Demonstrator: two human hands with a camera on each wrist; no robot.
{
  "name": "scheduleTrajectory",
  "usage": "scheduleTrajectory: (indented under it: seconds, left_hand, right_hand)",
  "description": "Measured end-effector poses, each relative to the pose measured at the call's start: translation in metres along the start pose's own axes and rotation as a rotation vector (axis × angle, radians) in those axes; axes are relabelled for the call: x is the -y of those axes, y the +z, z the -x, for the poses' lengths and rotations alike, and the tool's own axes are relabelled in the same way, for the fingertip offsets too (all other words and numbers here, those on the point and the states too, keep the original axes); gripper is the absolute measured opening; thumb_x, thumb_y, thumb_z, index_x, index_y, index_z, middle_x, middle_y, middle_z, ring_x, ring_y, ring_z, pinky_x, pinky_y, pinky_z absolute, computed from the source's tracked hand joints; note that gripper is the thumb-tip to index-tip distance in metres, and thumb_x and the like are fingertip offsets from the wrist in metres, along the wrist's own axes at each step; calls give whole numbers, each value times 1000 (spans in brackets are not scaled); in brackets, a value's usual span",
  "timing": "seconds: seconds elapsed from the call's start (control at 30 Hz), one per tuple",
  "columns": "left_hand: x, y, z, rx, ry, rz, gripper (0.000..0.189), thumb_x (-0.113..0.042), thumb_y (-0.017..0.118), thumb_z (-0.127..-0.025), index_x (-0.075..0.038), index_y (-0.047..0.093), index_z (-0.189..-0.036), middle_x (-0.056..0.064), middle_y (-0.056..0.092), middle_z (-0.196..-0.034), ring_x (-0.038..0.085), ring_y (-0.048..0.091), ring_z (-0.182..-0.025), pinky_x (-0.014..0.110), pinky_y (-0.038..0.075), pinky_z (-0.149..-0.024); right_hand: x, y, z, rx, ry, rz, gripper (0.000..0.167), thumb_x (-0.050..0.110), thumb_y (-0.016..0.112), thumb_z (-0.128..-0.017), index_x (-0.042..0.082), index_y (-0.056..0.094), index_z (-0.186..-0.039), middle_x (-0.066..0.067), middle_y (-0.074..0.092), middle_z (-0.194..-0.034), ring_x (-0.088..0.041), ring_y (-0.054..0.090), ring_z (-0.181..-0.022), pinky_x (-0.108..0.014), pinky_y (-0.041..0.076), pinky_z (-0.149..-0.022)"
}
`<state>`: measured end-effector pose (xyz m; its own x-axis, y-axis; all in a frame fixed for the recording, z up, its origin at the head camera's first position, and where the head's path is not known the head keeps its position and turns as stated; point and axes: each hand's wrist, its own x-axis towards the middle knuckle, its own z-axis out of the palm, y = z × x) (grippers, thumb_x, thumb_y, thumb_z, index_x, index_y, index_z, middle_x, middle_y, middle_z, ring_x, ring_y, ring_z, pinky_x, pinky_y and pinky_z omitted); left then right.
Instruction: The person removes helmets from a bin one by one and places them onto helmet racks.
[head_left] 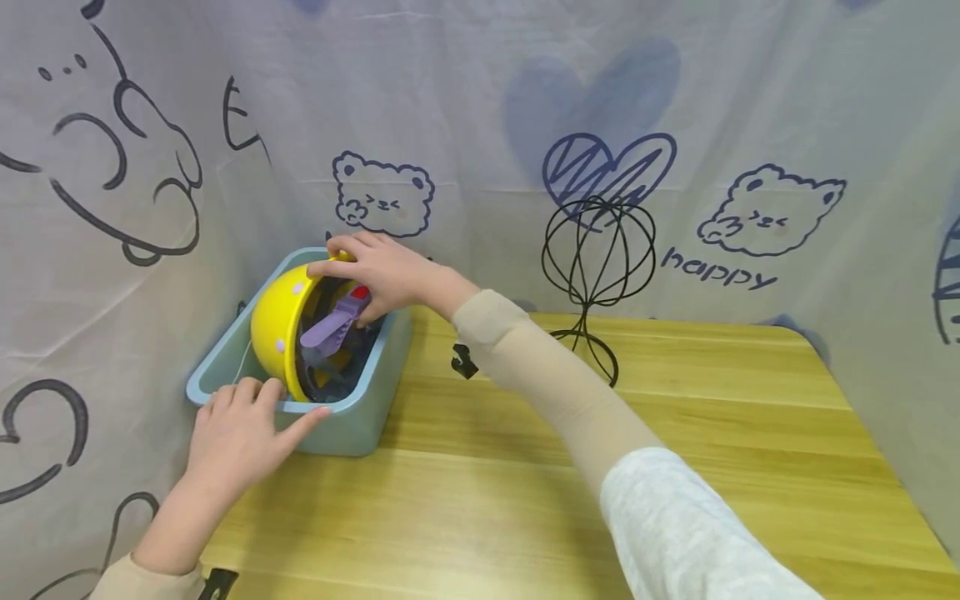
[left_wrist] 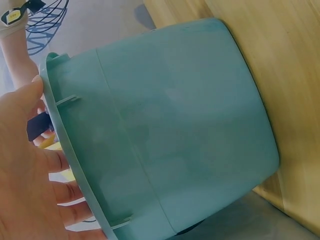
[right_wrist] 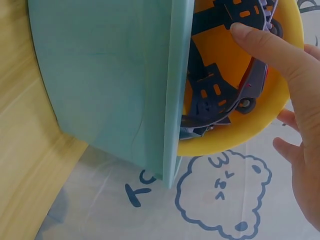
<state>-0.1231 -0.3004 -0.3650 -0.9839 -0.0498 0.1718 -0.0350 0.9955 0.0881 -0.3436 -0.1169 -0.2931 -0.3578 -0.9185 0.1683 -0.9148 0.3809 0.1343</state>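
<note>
A yellow safety helmet (head_left: 272,329) with pale spots sits on its side in a blue-green plastic bin (head_left: 388,396). Its hollow side faces right, showing a dark harness (right_wrist: 212,97) and a purple strap (head_left: 333,327) with a red part. My right hand (head_left: 390,271) grips the helmet at its upper edge; in the right wrist view the thumb reaches inside over the harness while the other fingers go behind the rim. With its fingers hooked over the bin's near rim and the thumb along the outside, my left hand (head_left: 240,433) holds the bin.
To the right of the bin, a black wire stand (head_left: 585,304) with a round cage top stands at the back of the wooden table (head_left: 480,500). A printed cloth (head_left: 480,100) hangs behind and along both sides. A black buckle (head_left: 463,361) dangles beside my right wrist.
</note>
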Motion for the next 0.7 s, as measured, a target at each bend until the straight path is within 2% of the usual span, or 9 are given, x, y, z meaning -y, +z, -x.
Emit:
scheduleTrajectory:
  seconds: [0.2,0.43,0.63,0.7]
  left_hand:
    - [-1,0,3,-23,13,1,79,-78,46,-84,-3,56,-104,22,56,-102,43,51,-94,59,41,-76]
    - [-1,0,2,-67,31,27,75,-75,54,-82,-2,58,-98,19,58,-93,39,54,-84,53,43,-69]
    - [-2,1,2,-48,22,32,77,-76,52,-82,-2,58,-99,21,58,-96,39,54,-88,55,43,-72]
    - [-2,1,2,-46,17,35,77,-77,52,-82,-1,57,-99,21,58,-97,40,53,-89,56,43,-74]
  right_hand:
    - [2,-2,7,-55,-44,-8,83,61,74,-76,39,35,-145,-4,37,-144,-20,37,-130,-33,35,-110]
    - [1,-2,10,-108,-83,-8,78,58,75,-76,35,41,-143,-5,40,-137,-20,39,-125,-28,39,-105]
    - [1,1,15,-134,-102,-46,73,50,78,-77,35,45,-140,-5,41,-132,-19,39,-120,-30,42,-97]
    - [2,2,16,-135,-101,-21,72,52,76,-78,36,44,-140,-4,41,-133,-18,38,-121,-30,42,-96]
